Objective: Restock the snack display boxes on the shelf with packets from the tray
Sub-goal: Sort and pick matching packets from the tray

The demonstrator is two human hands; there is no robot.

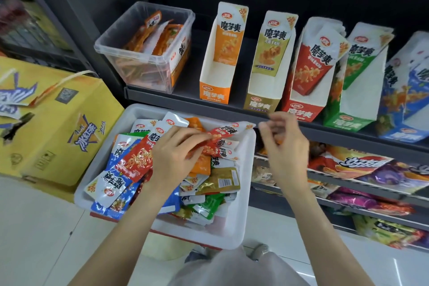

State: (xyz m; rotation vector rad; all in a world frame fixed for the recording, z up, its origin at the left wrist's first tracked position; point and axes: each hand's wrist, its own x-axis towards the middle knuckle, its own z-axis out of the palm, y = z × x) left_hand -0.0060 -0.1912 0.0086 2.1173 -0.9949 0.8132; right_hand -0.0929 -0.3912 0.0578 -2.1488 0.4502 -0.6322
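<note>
A white tray (243, 216) below the shelf holds several mixed snack packets in red, blue, green, orange and gold. My left hand (173, 153) reaches into the tray and grips a small bunch of red packets (222, 139). My right hand (284, 144) hovers to the right of the tray's far corner, fingers loosely curled, motion-blurred, holding nothing I can make out. On the shelf stand display boxes: orange (217, 90), gold (262, 100), red (301, 104), green (348, 118) and blue (404, 130).
A clear plastic bin (144, 53) with orange packets sits at the shelf's left end. A yellow cardboard carton (58, 127) stands on the floor to the left. Lower shelves (348, 183) at right carry bagged snacks.
</note>
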